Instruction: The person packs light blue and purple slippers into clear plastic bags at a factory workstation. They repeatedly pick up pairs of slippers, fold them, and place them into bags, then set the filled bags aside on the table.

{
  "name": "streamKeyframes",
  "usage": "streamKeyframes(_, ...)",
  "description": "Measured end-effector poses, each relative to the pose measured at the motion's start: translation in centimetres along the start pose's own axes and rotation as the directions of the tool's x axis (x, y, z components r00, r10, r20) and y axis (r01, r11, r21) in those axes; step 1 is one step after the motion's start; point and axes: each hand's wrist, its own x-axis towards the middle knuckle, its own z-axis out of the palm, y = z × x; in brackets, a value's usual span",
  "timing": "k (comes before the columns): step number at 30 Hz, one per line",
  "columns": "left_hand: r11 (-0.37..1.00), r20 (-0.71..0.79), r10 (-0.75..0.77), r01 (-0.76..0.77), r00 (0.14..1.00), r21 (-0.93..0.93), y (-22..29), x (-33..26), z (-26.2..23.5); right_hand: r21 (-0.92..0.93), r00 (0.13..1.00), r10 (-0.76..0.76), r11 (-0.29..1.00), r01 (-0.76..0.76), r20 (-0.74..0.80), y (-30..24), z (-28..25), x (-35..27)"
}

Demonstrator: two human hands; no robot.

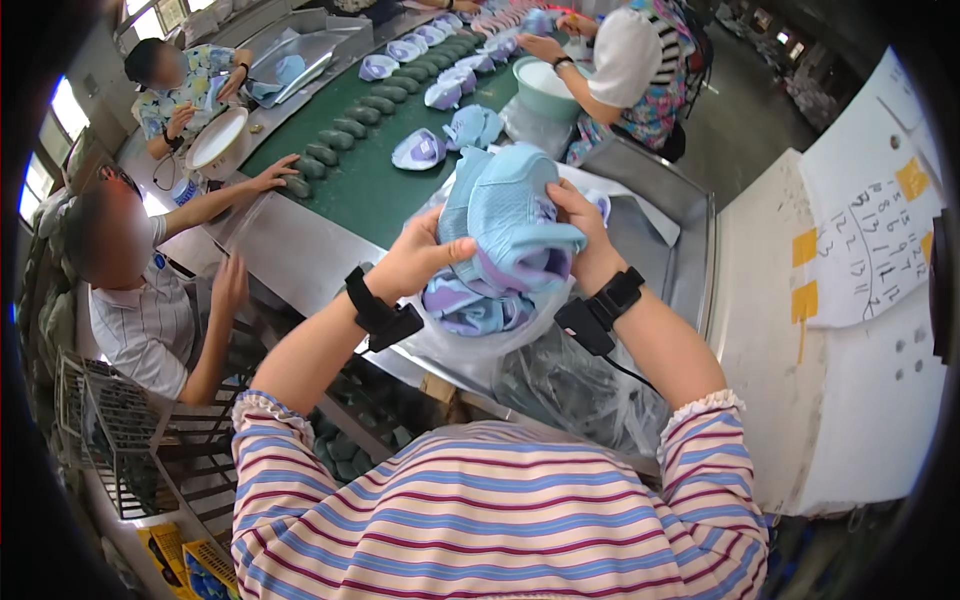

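Both my hands are raised in front of me, closed around light blue shoe uppers (510,195) with purple lining. My left hand (428,252) grips their left side with the thumb laid across. The right side is held by my right hand (583,222), close to the lacing. At least two uppers seem to lie together, though the overlap hides how many. Just beneath them, more blue and purple shoe uppers (475,308) rest in a white plastic-lined container (465,345).
Ahead runs a green conveyor belt (385,205) with a row of dark green shoe lasts (348,127) and several purple-blue uppers (420,150). A co-worker's hand (275,172) touches the nearest lasts. Metal tray walls (700,215) and a white board (800,380) stand at right.
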Motion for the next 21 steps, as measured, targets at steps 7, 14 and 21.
streamKeyframes(7, 0.949, -0.407, 0.306, -0.308, 0.861, 0.062, 3.0, 0.1, -4.7, -0.562, 0.839, 0.079, 0.775, 0.287, 0.538, -5.6, 3.4, -2.4)
streamKeyframes(14, 0.870, -0.313, 0.473, -0.378, 0.824, 0.317, 2.0, -0.9, -4.7, -0.559, 0.796, -0.138, 0.642, 0.525, 0.590, -3.1, 3.4, 1.8)
streamKeyframes(21, 0.624, -0.133, 0.653, -0.430, 0.746, 0.652, 2.2, 0.3, -3.3, -0.734, 0.743, -0.376, 0.200, 0.649, 0.554, 0.5, 6.4, 1.8)
